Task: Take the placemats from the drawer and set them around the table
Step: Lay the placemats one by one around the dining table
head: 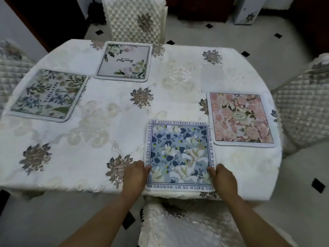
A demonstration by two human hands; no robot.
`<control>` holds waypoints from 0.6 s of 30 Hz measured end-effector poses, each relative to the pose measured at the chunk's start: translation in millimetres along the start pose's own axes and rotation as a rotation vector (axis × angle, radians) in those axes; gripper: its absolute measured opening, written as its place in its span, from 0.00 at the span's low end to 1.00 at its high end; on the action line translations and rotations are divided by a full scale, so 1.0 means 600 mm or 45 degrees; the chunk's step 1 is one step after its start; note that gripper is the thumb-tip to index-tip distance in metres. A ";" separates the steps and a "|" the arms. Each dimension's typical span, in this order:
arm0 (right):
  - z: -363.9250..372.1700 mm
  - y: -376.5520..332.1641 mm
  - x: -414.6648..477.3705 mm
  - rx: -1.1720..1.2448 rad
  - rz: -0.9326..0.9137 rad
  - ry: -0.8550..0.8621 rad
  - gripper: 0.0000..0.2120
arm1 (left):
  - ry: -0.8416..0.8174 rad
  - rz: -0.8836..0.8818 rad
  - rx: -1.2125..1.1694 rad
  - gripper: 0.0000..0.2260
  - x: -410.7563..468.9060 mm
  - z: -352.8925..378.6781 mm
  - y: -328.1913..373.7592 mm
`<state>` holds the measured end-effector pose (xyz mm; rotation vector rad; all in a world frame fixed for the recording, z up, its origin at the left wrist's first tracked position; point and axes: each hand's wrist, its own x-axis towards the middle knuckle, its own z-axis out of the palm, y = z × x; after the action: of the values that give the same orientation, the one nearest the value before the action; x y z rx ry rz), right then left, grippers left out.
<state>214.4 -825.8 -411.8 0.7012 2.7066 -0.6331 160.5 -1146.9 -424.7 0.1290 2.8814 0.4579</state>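
Note:
Several floral placemats lie flat on the table (124,122), which wears a white embroidered cloth. A blue and white placemat (179,154) with a text border sits at the near edge. My left hand (135,173) grips its left edge and my right hand (222,177) grips its right edge. A pink floral placemat (240,118) lies at the right side. A pale placemat with white flowers (124,61) lies at the far side. A green and blue botanical placemat (48,95) lies at the left.
Quilted cream chairs stand around the table: one at the far side (137,18), one at the right (306,100), one at the left (10,68) and one just below me (187,225). The floor is pale tile with small black diamonds.

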 end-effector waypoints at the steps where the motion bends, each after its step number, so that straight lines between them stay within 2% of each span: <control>1: 0.002 -0.002 -0.001 -0.020 0.009 0.002 0.20 | 0.007 0.007 0.005 0.14 0.000 0.000 -0.002; 7: 0.003 -0.002 0.001 -0.099 -0.030 0.002 0.20 | 0.059 0.006 -0.020 0.15 -0.008 0.005 -0.004; 13: 0.005 0.001 0.002 -0.133 -0.099 -0.038 0.20 | 0.090 -0.091 -0.051 0.18 -0.024 0.015 -0.010; 18: 0.005 0.013 0.006 -0.144 -0.159 -0.080 0.21 | 0.130 -0.151 -0.147 0.12 -0.025 0.020 -0.009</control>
<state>215.5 -819.4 -418.2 0.4790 2.7185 -0.5162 177.7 -1150.4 -434.8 -0.0866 2.9317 0.6234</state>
